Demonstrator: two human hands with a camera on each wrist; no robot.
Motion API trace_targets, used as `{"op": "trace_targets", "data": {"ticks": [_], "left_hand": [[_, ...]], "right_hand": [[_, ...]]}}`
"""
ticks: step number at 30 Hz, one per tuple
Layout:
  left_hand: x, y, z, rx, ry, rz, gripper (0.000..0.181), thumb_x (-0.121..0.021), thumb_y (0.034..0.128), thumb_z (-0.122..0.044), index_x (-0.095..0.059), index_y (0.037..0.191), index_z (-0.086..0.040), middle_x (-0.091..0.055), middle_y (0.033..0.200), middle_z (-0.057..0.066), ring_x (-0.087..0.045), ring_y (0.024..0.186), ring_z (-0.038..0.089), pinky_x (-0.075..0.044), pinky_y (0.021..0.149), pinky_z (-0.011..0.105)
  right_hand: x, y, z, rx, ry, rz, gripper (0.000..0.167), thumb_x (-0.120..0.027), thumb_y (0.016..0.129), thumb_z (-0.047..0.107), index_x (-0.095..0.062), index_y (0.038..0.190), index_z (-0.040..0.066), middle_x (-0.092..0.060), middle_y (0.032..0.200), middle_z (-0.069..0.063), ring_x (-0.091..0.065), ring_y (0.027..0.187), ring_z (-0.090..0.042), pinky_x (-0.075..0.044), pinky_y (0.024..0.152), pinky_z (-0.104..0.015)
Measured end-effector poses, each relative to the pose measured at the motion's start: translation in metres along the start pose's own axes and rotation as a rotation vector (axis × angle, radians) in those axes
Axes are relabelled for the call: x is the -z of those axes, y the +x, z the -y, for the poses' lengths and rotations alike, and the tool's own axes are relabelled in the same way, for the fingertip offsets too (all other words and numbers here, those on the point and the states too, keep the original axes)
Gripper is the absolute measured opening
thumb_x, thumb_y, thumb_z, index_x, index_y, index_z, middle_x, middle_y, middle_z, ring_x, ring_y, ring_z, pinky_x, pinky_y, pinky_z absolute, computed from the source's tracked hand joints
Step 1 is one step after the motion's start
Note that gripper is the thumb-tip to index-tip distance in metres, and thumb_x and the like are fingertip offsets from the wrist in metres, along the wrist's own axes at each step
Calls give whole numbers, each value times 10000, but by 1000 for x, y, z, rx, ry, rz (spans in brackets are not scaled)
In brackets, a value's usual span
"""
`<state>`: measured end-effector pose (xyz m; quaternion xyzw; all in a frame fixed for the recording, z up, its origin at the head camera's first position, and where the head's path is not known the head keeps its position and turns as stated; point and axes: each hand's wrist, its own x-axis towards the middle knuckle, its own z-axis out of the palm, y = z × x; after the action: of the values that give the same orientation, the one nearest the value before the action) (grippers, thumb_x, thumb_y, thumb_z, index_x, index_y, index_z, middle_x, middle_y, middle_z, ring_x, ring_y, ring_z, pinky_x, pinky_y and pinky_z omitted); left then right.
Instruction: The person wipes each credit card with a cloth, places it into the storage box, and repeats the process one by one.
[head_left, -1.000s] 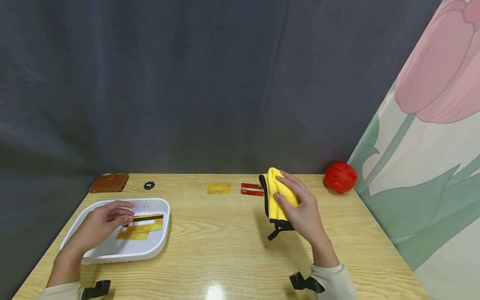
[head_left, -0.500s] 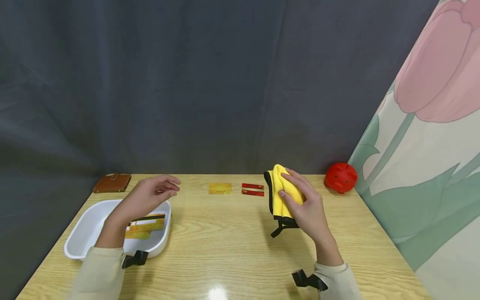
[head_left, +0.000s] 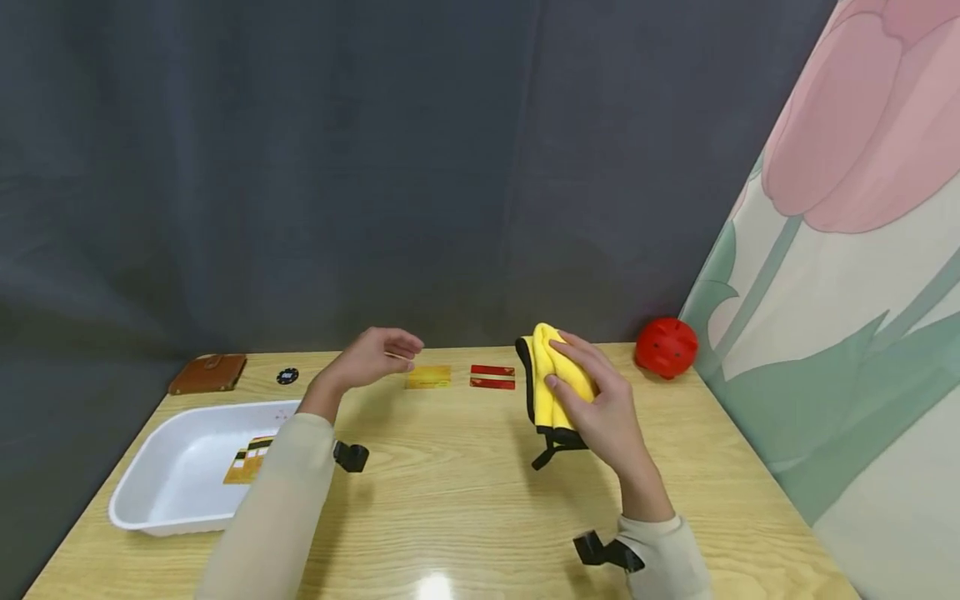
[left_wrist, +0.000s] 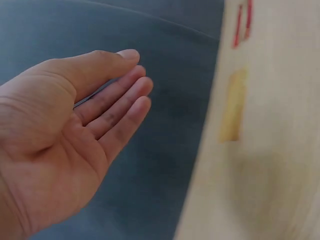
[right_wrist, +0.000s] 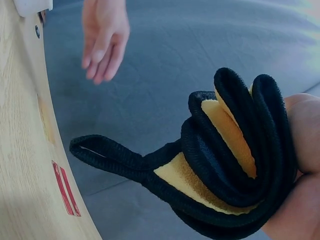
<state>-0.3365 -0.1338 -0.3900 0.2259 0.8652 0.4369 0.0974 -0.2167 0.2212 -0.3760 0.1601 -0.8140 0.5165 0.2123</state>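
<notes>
The left hand [head_left: 375,357] hovers at the table's back with relaxed, slightly bent fingers and holds nothing. Just right of its fingertips lies a yellow card [head_left: 430,377], also visible in the left wrist view [left_wrist: 233,107]. A red card with a pale stripe [head_left: 492,371] lies flat further right. My right hand [head_left: 600,400] grips a folded yellow cloth [head_left: 551,387] with black edging above the table; in the right wrist view its folded layers [right_wrist: 232,145] and black loop [right_wrist: 107,156] show.
At the left stands a white tray [head_left: 127,492] with yellow cards [head_left: 242,468] in it, partly hidden by the left sleeve. Behind it are a brown wallet [head_left: 208,374] and a black round chip [head_left: 287,376]. A red piggy bank [head_left: 667,347] stands at the back right.
From over the tray, the left hand has moved right, past the round chip, to beside the yellow card. The right hand keeps its grip on the cloth, nearly in place.
</notes>
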Motion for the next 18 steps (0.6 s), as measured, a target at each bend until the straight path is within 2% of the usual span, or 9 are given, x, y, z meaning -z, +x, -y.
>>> {"op": "trace_targets", "data": {"ticks": [5,8,14,18], "left_hand": [[-6,17,22,99,33,9,349,-685,986,-82,-656,1331,-34,-633,1387,212,-610,1272,353,-545,1054,475],[-9,22,32,132,40,11,384,-687,982,-74,-634,1354,1,-591,1428,254,-572,1314,396,-514,1088,512],[-17,19,52,213,6,15,454,-685,964,-30,-585,1399,56,-574,1450,257,-552,1321,402,-490,1116,494],[-24,16,62,243,-8,-18,485,-712,927,-7,-591,1393,50,-579,1454,240,-553,1317,394,-476,1129,479]], "right_hand": [[-6,1,0,12,30,12,428,-746,937,61,-690,1350,161,-548,1531,-49,-578,1181,-223,-558,838,-143],[-10,1,-1,18,42,18,430,-754,926,46,-697,1336,161,-555,1524,-48,-587,1201,-235,-560,840,-143],[-17,1,2,21,47,38,430,-760,922,52,-701,1332,169,-564,1521,-38,-585,1269,-251,-552,869,-138],[-17,1,2,5,36,43,436,-760,923,56,-697,1338,176,-562,1525,-30,-582,1279,-249,-544,883,-136]]}}
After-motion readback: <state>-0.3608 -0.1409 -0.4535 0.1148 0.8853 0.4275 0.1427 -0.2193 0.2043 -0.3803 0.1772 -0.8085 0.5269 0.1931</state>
